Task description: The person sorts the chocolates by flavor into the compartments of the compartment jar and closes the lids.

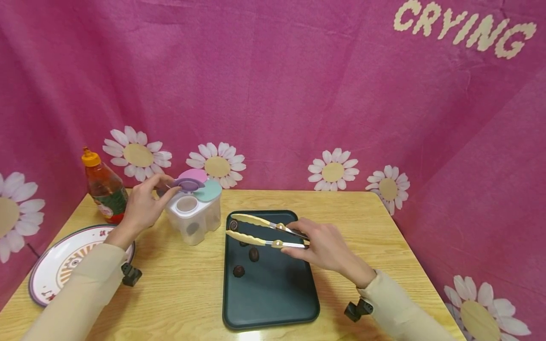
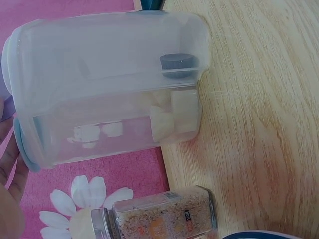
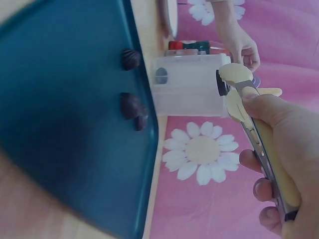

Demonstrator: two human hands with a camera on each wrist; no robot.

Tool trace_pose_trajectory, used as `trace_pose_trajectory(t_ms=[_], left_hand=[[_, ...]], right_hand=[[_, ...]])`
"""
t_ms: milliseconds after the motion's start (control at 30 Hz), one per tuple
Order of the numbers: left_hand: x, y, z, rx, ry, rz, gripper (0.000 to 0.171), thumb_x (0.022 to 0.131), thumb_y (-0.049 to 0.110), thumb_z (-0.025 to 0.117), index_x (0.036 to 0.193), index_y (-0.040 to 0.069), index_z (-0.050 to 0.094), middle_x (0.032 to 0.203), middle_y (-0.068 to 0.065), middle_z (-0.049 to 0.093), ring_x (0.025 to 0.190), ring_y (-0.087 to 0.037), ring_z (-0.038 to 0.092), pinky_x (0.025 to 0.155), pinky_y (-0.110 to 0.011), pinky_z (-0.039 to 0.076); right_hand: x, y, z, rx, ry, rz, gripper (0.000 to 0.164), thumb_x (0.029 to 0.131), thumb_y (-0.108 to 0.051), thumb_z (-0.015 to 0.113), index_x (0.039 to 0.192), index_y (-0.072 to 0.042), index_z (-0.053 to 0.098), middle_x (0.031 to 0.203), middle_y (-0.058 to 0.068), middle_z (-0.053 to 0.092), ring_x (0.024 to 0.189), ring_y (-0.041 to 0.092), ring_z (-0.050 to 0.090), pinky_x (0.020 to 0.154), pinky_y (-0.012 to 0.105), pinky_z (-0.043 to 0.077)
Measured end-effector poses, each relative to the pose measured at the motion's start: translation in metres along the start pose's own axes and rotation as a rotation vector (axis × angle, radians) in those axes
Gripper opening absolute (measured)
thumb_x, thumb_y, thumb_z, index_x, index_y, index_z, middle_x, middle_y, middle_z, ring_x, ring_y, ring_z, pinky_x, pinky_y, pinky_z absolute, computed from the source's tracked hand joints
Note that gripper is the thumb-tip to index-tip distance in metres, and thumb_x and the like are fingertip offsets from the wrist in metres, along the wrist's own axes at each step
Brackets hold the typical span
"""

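My left hand (image 1: 147,201) pinches the raised purple flip lid (image 1: 189,184) of a clear plastic storage container (image 1: 186,218). Under that lid a round opening shows. Teal (image 1: 209,190) and pink lids (image 1: 193,175) lie down over other compartments. A dark piece (image 2: 178,65) is inside one compartment, pale chunks (image 2: 162,123) in another. In my right hand (image 1: 328,246) are tongs (image 1: 256,238) with cream tips, gripped over the tray. Between the tips sits a dark swirl-topped chocolate (image 3: 222,82). Three more chocolates (image 1: 253,254) lie on the dark tray (image 1: 273,303).
A red sauce bottle (image 1: 106,189) with a yellow cap stands left of the container. Near the front left is a patterned white plate (image 1: 47,270). The left wrist view also shows a jar of grains (image 2: 164,213). Pink cloth (image 1: 273,94) hangs behind the table.
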State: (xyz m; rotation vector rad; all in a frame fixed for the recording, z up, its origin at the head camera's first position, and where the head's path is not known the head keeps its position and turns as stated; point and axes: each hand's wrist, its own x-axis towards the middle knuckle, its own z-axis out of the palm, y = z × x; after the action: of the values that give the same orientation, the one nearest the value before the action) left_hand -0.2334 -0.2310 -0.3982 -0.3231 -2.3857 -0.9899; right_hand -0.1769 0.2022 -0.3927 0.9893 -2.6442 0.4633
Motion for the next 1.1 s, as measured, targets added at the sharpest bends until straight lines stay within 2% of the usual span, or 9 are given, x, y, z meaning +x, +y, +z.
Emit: trace_pose_trajectory(t_ms=[467, 633, 867, 1100], left_hand=[[0.001, -0.001, 0.002, 0.015, 0.032, 0.018, 0.022, 0.093, 0.009, 0.08, 0.111, 0.002, 0.069, 0.102, -0.019, 0.077, 0.089, -0.029, 0.067, 0.079, -0.019, 0.042], [0.0, -0.001, 0.002, 0.017, 0.031, 0.022, 0.021, 0.094, 0.009, 0.079, 0.111, 0.003, 0.069, 0.1, -0.019, 0.078, 0.088, -0.03, 0.068, 0.079, -0.017, 0.041], [-0.001, 0.0, 0.0, 0.008, 0.017, 0.019, 0.022, 0.095, 0.01, 0.079, 0.113, 0.003, 0.069, 0.102, -0.019, 0.078, 0.091, -0.031, 0.069, 0.081, -0.013, 0.04], [-0.001, 0.0, 0.001, 0.012, 0.025, 0.031, 0.022, 0.094, 0.008, 0.079, 0.112, 0.002, 0.069, 0.101, -0.019, 0.078, 0.09, -0.03, 0.069, 0.08, -0.012, 0.04]], right_hand=[[0.059, -0.019, 0.007, 0.02, 0.038, -0.091, 0.052, 0.086, -0.049, 0.085, 0.124, -0.015, 0.073, 0.095, -0.004, 0.073, 0.067, 0.004, 0.055, 0.056, 0.017, 0.038], [0.076, -0.027, 0.009, 0.043, 0.043, -0.108, 0.052, 0.086, -0.048, 0.085, 0.125, -0.015, 0.073, 0.098, -0.003, 0.075, 0.068, 0.005, 0.056, 0.056, 0.018, 0.037], [0.092, -0.034, 0.017, 0.038, 0.028, -0.09, 0.055, 0.086, -0.051, 0.085, 0.126, -0.016, 0.073, 0.101, -0.004, 0.077, 0.071, 0.006, 0.059, 0.058, 0.018, 0.041], [0.104, -0.037, 0.024, 0.048, 0.013, -0.067, 0.054, 0.086, -0.05, 0.085, 0.127, -0.017, 0.073, 0.102, -0.004, 0.077, 0.073, 0.006, 0.058, 0.059, 0.019, 0.042]])
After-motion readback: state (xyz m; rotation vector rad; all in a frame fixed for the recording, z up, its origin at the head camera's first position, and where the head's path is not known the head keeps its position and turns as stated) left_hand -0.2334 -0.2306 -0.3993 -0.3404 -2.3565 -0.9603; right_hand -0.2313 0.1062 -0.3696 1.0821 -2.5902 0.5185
